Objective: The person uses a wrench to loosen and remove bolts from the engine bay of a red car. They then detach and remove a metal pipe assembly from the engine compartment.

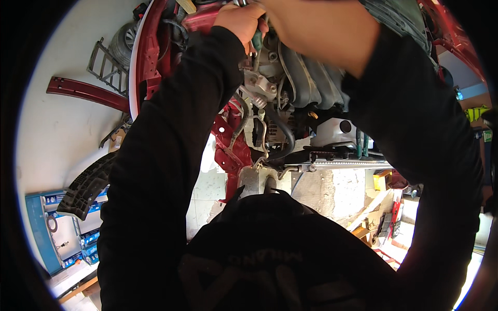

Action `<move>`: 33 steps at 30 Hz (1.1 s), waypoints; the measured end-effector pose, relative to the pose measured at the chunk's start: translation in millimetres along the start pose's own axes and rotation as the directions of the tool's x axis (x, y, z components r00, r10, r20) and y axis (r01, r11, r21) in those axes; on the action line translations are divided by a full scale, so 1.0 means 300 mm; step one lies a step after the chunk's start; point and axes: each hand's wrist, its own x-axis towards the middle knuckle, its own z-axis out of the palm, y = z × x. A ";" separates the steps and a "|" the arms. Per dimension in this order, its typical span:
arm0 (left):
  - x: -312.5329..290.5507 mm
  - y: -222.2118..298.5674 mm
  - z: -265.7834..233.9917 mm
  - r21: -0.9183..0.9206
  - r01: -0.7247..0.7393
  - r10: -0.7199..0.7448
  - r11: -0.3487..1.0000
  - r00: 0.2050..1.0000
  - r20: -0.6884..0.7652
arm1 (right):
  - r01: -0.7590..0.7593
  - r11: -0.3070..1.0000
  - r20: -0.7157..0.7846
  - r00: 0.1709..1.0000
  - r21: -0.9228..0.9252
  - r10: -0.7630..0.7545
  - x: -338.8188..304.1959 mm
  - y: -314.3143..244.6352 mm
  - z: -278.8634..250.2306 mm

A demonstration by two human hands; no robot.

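Note:
At the top edge, over a car's engine bay, my left hand (239,23) is closed, its fingers curled. A tool with a dark green handle (257,40) shows just below those fingers, and a bit of shiny metal shows above the fist. My right hand (263,6) meets the left from the other side; the picture's edge cuts it off, and its fingers cannot be made out. Directly below the hands sit a grey metal engine part (260,83) and a black curved hose (284,136). Beside them lies the ribbed dark intake manifold (306,78).
Red body panels (228,140) frame the left of the bay. A white plastic reservoir (337,130) and a silver crossbar (347,165) lie to the right. A wheel (123,42), a red bumper beam (85,93) and blue shelving (44,233) stand along the left wall.

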 end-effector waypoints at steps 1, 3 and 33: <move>-0.010 0.017 -0.010 -0.051 0.090 -0.090 0.995 0.996 0.001 | 0.067 0.997 -0.002 0.998 -0.030 -0.067 0.049 0.012 0.010; -0.021 0.057 -0.017 -0.030 0.238 -0.239 0.971 0.971 -0.010 | 0.215 0.977 -0.035 0.976 0.017 -0.214 0.159 0.047 0.032; -0.040 0.075 0.025 0.110 0.385 -0.397 0.916 0.909 0.127 | 0.027 0.993 -0.084 0.996 0.112 -0.017 -0.117 0.206 0.070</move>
